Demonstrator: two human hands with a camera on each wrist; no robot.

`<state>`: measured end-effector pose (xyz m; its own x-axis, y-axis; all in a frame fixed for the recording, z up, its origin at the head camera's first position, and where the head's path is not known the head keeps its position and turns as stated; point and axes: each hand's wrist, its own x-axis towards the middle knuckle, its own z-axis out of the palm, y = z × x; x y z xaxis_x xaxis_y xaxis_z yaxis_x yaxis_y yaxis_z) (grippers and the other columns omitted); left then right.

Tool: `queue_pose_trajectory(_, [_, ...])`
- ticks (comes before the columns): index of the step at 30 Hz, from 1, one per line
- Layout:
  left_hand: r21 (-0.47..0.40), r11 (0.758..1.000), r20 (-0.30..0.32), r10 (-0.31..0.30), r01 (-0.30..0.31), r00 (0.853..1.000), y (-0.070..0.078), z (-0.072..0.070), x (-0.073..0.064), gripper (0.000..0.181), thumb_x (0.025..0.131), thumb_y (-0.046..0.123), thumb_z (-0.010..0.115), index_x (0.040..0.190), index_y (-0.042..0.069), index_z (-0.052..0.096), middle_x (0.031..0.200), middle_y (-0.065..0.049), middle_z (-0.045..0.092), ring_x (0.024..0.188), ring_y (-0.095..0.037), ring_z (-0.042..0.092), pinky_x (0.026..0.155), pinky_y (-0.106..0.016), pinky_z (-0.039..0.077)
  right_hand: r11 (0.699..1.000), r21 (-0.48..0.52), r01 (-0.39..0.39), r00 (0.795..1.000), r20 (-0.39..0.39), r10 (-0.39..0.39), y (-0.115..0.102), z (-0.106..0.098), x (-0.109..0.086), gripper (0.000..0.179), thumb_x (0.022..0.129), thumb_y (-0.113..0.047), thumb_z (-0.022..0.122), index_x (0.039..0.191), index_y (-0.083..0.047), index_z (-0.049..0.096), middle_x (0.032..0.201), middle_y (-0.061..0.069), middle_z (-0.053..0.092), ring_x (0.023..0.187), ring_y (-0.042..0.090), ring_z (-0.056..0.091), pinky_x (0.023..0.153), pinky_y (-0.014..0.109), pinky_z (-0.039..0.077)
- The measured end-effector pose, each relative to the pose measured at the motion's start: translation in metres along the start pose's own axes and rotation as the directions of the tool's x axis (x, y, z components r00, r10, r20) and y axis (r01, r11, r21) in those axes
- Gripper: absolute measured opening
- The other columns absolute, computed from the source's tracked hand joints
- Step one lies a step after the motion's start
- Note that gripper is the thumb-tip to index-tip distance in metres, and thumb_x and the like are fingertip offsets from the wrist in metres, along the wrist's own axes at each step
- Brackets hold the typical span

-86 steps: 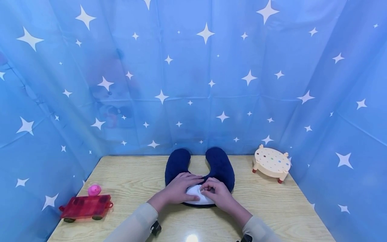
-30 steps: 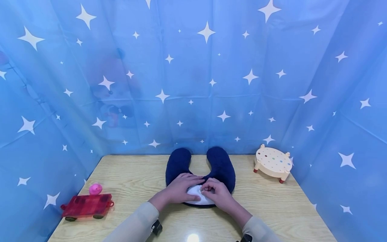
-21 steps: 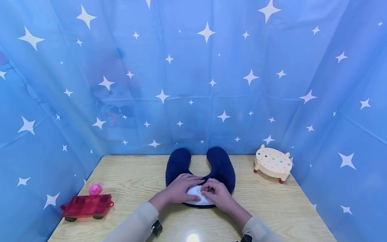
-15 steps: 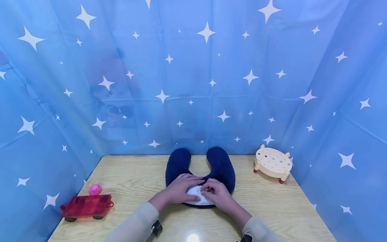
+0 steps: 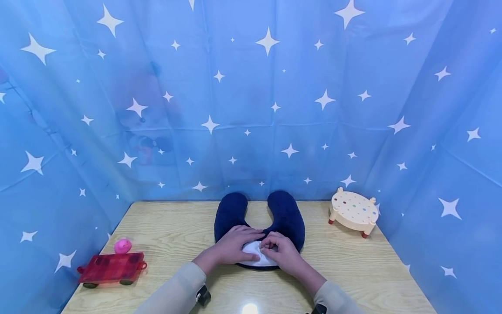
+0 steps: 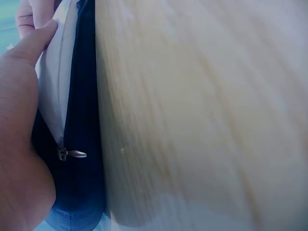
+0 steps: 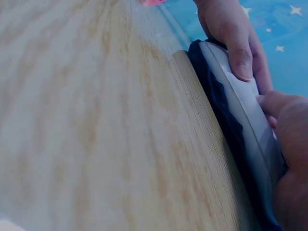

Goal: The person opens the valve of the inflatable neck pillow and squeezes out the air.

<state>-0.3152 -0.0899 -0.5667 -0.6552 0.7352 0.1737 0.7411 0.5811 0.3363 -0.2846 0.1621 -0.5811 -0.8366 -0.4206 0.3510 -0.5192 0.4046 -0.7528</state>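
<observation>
A navy U-shaped neck pillow [image 5: 288, 213] lies on the table, its two arms toward the back curtain. Along its near curve the cover is unzipped, baring a white inner layer [image 5: 252, 247]. My left hand [image 5: 234, 245] rests on the left of that curve, fingers stretched over the navy cloth and thumb against the white. From the right, my right hand [image 5: 284, 252] has curled fingers and pinches at the white layer with thumb and forefinger. The left wrist view shows the metal zipper slider [image 6: 62, 154] at one end of the opening, its pull sticking out.
A red see-through toy wagon [image 5: 111, 267] with dark wheels stands at the left, a pink ball-like toy [image 5: 123, 246] just behind it. At the back right is a cream dotted toy stool [image 5: 354, 210] with red-tipped feet. A starred blue curtain [image 5: 251, 104] surrounds the table.
Both hands keep their places on the neck pillow. Only a slight shift of the head view shows.
</observation>
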Motion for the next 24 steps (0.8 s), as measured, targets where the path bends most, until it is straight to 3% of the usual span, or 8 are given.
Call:
queue_pose_trajectory(13, [-0.029,0.999,0.013,-0.017,0.017,1.000,0.0004,-0.0003,-0.0005,0.074,0.104,0.066,0.067,0.166,0.028,0.054,0.168,0.013,0.051,0.151,-0.018,0.048,0.128,-0.051,0.031,1.000,-0.009,-0.012,1.000,0.013,0.012,0.0017,0.0006,0.0000,0.015,0.100,-0.006,0.082,0.101,-0.021,0.081,0.095,-0.012,0.066,0.093,0.011,0.061,0.080,0.026,0.052])
queue_pose_trajectory(24, [-0.034,0.999,0.019,-0.018,0.019,1.000,-0.0001,0.0007,0.0008,0.074,0.104,0.064,0.068,0.165,0.025,0.055,0.168,0.011,0.052,0.152,-0.020,0.048,0.128,-0.052,0.031,1.000,-0.012,-0.019,0.999,0.027,0.019,0.0013,0.0002,0.0003,0.014,0.101,-0.006,0.081,0.101,-0.020,0.081,0.094,-0.012,0.065,0.093,0.013,0.061,0.081,0.028,0.052])
